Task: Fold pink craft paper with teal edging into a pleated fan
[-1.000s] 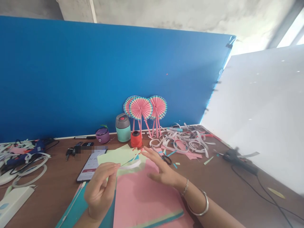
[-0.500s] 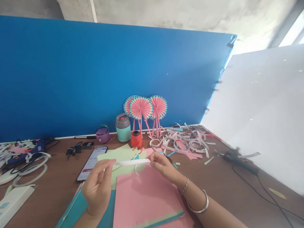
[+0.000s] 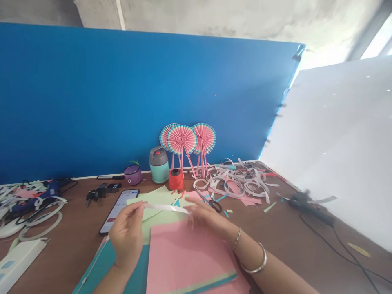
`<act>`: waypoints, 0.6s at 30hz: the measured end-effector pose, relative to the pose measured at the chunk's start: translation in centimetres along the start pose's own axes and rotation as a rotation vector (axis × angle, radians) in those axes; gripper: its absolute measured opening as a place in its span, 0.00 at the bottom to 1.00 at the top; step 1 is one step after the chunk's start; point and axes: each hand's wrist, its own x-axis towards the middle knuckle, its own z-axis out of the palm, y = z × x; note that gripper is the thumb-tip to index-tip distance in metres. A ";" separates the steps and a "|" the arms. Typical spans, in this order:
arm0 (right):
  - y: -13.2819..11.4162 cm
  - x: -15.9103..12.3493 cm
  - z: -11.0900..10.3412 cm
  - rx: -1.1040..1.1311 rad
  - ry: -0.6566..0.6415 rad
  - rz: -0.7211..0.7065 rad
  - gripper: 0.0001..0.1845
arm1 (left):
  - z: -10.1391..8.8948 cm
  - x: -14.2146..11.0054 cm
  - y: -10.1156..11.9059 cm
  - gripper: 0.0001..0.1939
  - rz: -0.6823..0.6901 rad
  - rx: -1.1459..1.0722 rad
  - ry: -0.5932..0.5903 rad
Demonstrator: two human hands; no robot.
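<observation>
My left hand pinches one end of a narrow white paper strip between thumb and fingers. The strip's other end reaches the fingertips of my right hand, which is blurred, so its grip is hard to judge. Both hands hover above a pink paper sheet lying on a teal sheet. Pale green paper pieces lie just beyond the strip. Black-handled scissors sit past my right fingertips. A smartphone lies left of the green paper.
Pink-and-teal paper fans on sticks lean against a blue board, behind a flask and a red spool. Paper strip scraps cover the brown table. A black glue gun and its cable lie at right.
The white strip has gone from a blurred curl to a straighter band, now slanting down to the right. My right hand has dropped lower and blurred; my left hand has barely moved.
</observation>
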 end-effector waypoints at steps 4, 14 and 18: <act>-1.4 -0.3 -0.9 -0.133 0.149 -0.101 0.22 | -0.1 0.1 -0.2 0.11 -0.014 0.035 -0.005; -3.4 -1.6 -4.4 -0.661 0.107 -0.052 0.05 | 0.2 0.2 -0.1 0.18 -0.101 0.330 -0.305; -3.6 -1.5 -5.0 -0.780 0.180 -0.205 0.05 | 0.1 0.4 0.0 0.15 -0.116 0.390 -0.354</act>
